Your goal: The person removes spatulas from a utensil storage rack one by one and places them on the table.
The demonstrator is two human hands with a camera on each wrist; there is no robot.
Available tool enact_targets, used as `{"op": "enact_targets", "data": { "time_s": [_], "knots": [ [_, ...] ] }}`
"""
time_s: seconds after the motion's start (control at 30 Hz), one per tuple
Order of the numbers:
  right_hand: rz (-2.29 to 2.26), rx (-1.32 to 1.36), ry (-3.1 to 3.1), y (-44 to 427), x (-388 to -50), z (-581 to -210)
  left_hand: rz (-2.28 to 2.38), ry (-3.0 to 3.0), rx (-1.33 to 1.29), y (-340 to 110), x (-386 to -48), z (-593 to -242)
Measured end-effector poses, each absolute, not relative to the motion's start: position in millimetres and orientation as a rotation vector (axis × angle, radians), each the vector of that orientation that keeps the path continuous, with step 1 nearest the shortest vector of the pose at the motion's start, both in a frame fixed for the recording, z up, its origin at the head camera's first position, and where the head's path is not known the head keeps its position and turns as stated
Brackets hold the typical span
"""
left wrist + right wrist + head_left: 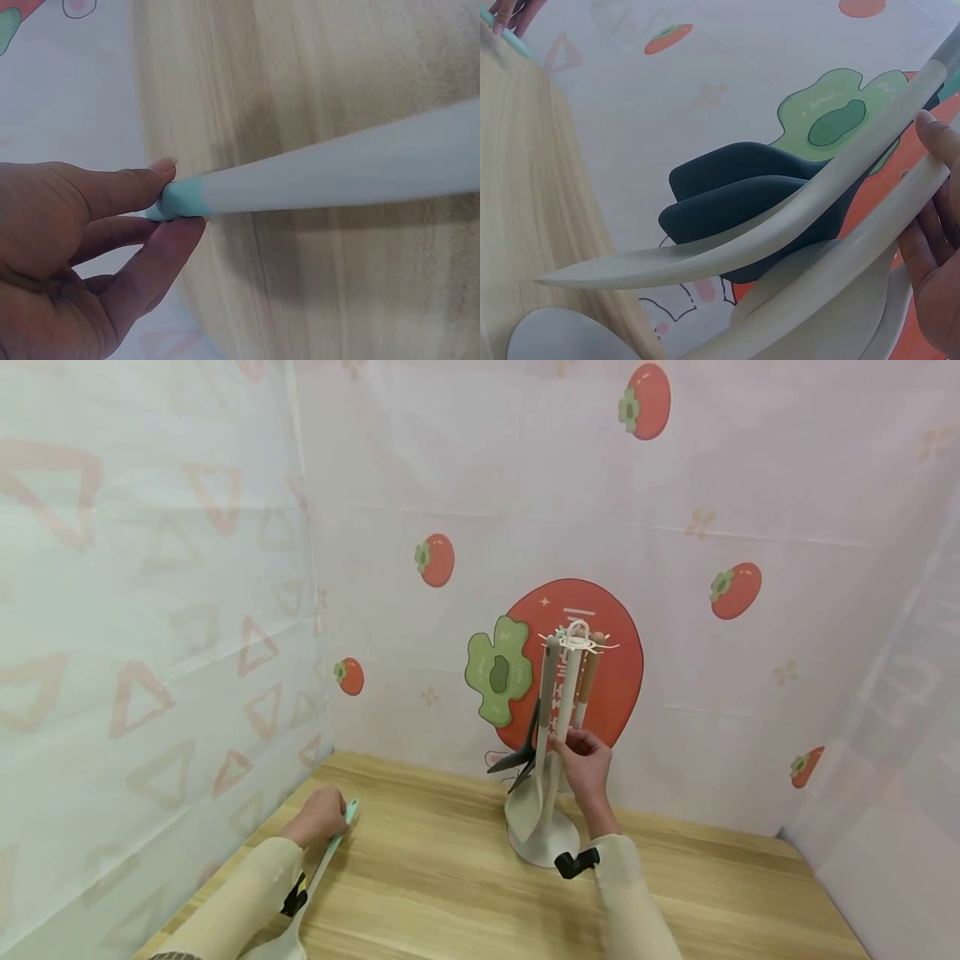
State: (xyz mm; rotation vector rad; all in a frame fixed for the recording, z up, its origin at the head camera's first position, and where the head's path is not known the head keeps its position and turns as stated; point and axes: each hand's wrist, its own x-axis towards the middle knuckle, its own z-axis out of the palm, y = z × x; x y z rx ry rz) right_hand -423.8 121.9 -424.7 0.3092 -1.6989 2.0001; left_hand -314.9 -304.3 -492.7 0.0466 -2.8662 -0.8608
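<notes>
My left hand (pixel 318 817) is low over the left side of the table, and its thumb and fingers pinch the mint-green handle end of a long white kitchen utensil (pixel 337 169). The utensil's wide head is cut off by the bottom edge of the head view, so its kind is unclear. A white utensil stand (pixel 570 693) rises farther back, and my right hand (pixel 585 764) grips its pole. Hanging from its top hooks are a white ladle-like utensil with a grey handle end (pixel 549 685), dark utensils (pixel 739 180) and a wooden-handled one (pixel 588 677).
The stand's round base (pixel 562 847) sits on the wood-grain table (pixel 420 893). Behind it hangs a pale cloth backdrop (pixel 480 460) printed with red fruits. Cloth sides (pixel 187 635) also border the table at left and right.
</notes>
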Motion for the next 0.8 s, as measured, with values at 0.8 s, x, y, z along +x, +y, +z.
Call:
{"op": "enact_targets", "data": {
  "time_s": [0.8],
  "knots": [
    [2.042, 0.323, -1.733, 123, -418, -419, -0.756, -2.906, 0.019, -297, -311, -503]
  ]
}}
